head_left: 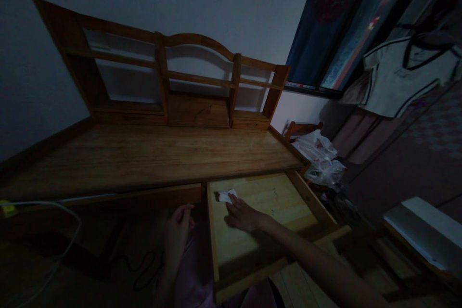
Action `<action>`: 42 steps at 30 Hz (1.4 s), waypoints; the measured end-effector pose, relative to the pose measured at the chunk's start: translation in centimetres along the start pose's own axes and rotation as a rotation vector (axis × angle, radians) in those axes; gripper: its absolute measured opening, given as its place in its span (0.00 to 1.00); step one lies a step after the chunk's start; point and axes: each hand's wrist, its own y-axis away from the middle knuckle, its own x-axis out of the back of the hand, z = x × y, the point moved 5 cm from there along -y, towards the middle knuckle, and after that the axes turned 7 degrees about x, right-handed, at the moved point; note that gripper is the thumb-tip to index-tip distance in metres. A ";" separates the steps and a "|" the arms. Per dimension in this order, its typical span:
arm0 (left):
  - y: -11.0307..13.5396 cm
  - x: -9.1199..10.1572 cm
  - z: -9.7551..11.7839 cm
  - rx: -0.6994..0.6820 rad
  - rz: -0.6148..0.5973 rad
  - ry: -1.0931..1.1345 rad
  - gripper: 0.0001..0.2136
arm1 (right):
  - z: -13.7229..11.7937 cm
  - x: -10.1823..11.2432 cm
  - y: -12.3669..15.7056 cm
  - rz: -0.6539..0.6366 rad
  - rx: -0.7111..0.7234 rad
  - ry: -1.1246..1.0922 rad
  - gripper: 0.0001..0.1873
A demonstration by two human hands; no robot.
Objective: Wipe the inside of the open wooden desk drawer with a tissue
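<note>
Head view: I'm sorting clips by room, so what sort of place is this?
Probably a bedroom or study in a home: a wooden desk with shelves, its drawer pulled out, and a shirt hanging at the right.

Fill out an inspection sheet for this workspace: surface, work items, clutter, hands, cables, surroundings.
Surface: wooden desktop, shelf unit along its back.
Work items: white cloth or tissue inside the pulled-out drawer.
Clutter: plastic bags right of the desk, by a wooden chair back.
Hands: right hand has fingertips on the white piece; left hand outside the drawer's left wall, nothing seen in it.
Cables: white cable at left.
Surroundings: window, hanging white garment at right.
</note>
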 end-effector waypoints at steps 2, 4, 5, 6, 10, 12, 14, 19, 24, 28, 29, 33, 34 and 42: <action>0.1 0.2 0.2 0.002 0.006 0.011 0.20 | -0.7 -0.2 0.2 -0.029 0.015 -0.013 0.41; 0.1 0.4 0.3 -0.001 0.005 0.009 0.20 | -1.5 -0.6 0.5 -0.070 0.037 -0.037 0.41; 0.1 0.4 0.3 -0.002 0.007 0.006 0.20 | -1.8 -0.8 0.8 -0.086 0.047 -0.051 0.40; 0.0 0.5 0.2 -0.004 0.009 0.006 0.20 | -2.2 -1.0 1.0 -0.098 0.056 -0.064 0.40; 0.0 0.4 0.2 -0.003 -0.001 -0.001 0.20 | -2.9 -1.9 2.0 -0.119 0.074 -0.088 0.40; 0.0 0.4 0.3 -0.010 0.000 -0.006 0.21 | -3.0 -2.0 2.3 -0.121 0.090 -0.092 0.40; 0.1 0.4 0.4 -0.014 0.008 -0.008 0.22 | -3.0 -2.0 2.6 -0.124 0.102 -0.102 0.39; 0.0 0.4 0.4 -0.001 0.017 -0.019 0.22 | -3.0 -1.3 3.1 -0.146 0.089 -0.115 0.37; 0.1 0.5 0.7 0.018 0.012 -0.009 0.22 | -2.7 -0.6 3.9 -0.207 0.141 -0.148 0.28; 0.3 0.5 1.0 0.015 0.016 -0.016 0.22 | -1.1 -0.3 4.9 -0.215 0.146 -0.120 0.25; 0.3 0.5 1.0 0.014 0.018 -0.015 0.22 | -0.6 -0.3 5.2 -0.210 0.137 -0.117 0.26; 0.2 0.3 0.6 0.010 0.001 -0.018 0.21 | 1.4 0.5 6.3 -0.192 0.083 -0.116 0.26; 0.2 0.3 0.5 0.009 -0.003 -0.025 0.21 | 2.0 0.7 6.6 -0.195 0.069 -0.112 0.26; 0.1 0.2 0.2 0.010 -0.001 -0.032 0.22 | 8.7 1.4 9.0 -0.198 -0.080 -0.053 0.26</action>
